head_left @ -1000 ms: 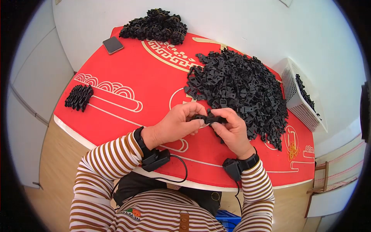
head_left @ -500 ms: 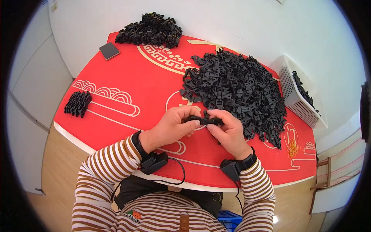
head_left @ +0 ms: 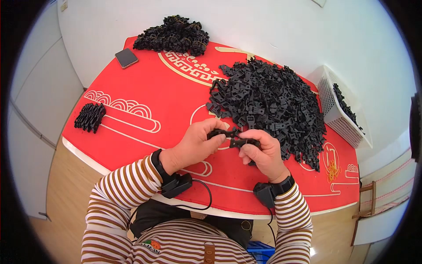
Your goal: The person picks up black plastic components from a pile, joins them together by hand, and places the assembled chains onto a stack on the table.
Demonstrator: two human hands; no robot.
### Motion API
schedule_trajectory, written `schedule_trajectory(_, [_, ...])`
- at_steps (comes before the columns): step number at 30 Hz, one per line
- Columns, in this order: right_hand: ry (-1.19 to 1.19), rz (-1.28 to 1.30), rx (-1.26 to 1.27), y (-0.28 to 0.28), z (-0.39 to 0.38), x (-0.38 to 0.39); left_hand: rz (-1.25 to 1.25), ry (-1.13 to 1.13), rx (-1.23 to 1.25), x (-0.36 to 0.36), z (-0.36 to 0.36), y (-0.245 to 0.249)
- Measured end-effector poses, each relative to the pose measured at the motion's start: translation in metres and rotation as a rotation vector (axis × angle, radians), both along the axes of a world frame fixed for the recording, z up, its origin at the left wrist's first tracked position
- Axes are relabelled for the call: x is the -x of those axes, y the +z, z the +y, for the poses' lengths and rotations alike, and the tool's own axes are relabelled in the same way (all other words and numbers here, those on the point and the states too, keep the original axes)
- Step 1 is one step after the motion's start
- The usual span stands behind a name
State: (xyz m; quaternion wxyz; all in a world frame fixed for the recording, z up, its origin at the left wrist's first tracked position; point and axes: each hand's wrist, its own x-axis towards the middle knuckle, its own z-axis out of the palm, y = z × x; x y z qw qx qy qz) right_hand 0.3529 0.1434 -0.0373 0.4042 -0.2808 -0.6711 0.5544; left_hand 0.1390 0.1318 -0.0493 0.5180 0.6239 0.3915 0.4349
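Between the thumb and fingers of my left hand are small black plastic pieces. My right hand pinches another black plastic piece, which lies level just right of the left one. The two sets are very close, and whether they touch is hard to tell. Both hands are over the front middle of the red table. Just beyond them spreads a large loose pile of black buckle parts. A neat stack of black pieces lies at the table's left.
Rubber-banded black bundles are heaped at the back, with a phone left of them. A white basket holding black parts stands at the right. Yellow rubber bands lie near the right edge. A cable hangs by my left wrist.
My right hand has moved slightly right and down, and the black pieces that were in one line between my hands now show apart or offset. The view has shifted a little.
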Motion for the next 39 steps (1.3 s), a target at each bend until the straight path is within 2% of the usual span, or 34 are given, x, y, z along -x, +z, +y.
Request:
schedule_trajectory(6, [0.039,0.360,0.061,-0.010,0.012,-0.001,-0.135,-0.010,0.114,0.001,0.003,0.003])
schedule_trajectory(10, [-0.030,0.409,0.231,0.000,0.005,0.002,-0.109,-0.012,0.171,0.000,-0.002,0.009])
schedule_trajectory(13, [-0.023,0.312,0.066,-0.008,0.007,0.002,-0.095,-0.013,0.175,0.000,-0.002,0.009])
schedule_trajectory(19, [-0.058,0.130,0.025,-0.011,0.007,0.001,-0.112,-0.022,0.156,0.000,-0.002,0.009])
schedule_trajectory(22, [-0.043,0.096,-0.141,-0.014,0.009,0.005,-0.114,-0.044,0.130,0.000,-0.001,0.006])
schedule_trajectory(28, [-0.100,0.026,-0.094,-0.009,0.006,0.006,-0.111,-0.079,0.090,0.000,-0.001,0.003])
schedule_trajectory(39, [-0.135,-0.059,-0.206,-0.010,0.006,0.007,-0.116,-0.108,0.028,-0.001,-0.002,0.001])
